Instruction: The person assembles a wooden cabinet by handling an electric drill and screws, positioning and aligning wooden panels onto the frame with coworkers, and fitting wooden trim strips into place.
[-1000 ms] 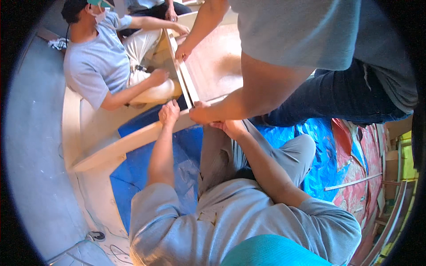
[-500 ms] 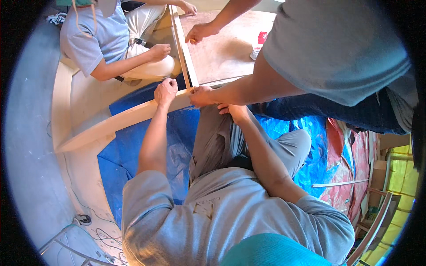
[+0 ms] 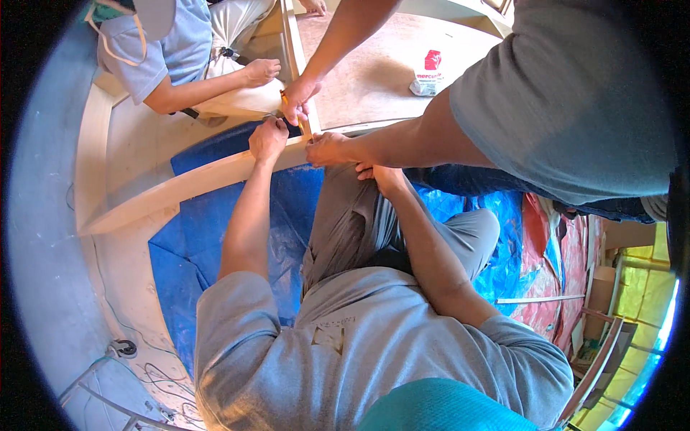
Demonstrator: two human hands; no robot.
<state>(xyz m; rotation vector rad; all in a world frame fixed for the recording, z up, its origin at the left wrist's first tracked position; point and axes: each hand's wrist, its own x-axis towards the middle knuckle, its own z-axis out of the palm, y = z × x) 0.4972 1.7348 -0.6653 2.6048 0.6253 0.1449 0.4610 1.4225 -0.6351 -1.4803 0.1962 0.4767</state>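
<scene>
My left hand (image 3: 267, 138) sits just above the middle of the frame, fingers curled tight round the end of the pale wooden rail (image 3: 194, 179), which runs from the left edge up to the corner where it meets the upright strip (image 3: 291, 36). My right hand (image 3: 379, 174) is just right of centre, tucked under the co-worker's lower hand (image 3: 327, 149). I cannot tell whether it is spread or gripping, as most of it is hidden.

The co-worker's upper hand (image 3: 300, 90) is on the strip right at the corner, touching the joint from above. The brown panel (image 3: 374, 72) fills the top middle, with a white-and-red box (image 3: 429, 72) standing on it. The blue tarp (image 3: 215, 237) lies under the rail and my knees.

As I judge it, the work here is holding this corner square. I should press the rail end flush against the strip, with my wrist low and my knuckles clear of the joint line. I should also brace my forearm, so the rail does not twist or slide on the tarp while the other hands work there.
</scene>
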